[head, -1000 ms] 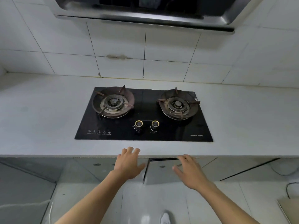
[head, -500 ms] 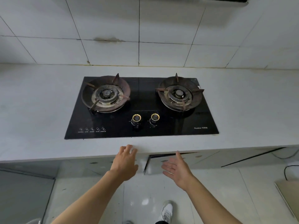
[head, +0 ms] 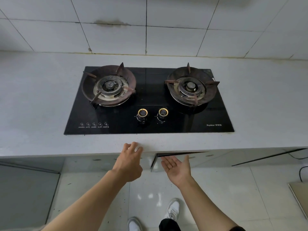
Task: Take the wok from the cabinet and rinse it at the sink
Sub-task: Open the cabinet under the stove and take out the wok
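Compared with the earlier views, the right hand has rotated from palm-down to palm-up and now lies just under the front lip of the countertop, while the left hand has shifted only slightly; the camera has tipped downward, so the range hood has left the field. Both hands are empty, with fingers extended and loosely spread. The left hand, seen from its back, has its fingertips at the countertop's front edge, directly in front of the gas hob. The right hand's fingertips point toward the top edge of the cabinet door, which stands slightly ajar below the countertop; actual contact with the door cannot be confirmed. The wok is not visible and is presumably inside the cabinet beneath the hob. No sink appears in view. Progress is judged as very early: the door is only cracked open, and opening it fully, lifting out the wok, carrying it to the sink and rinsing it all remain. The person's shoes stand on the tiled floor below the countertop.
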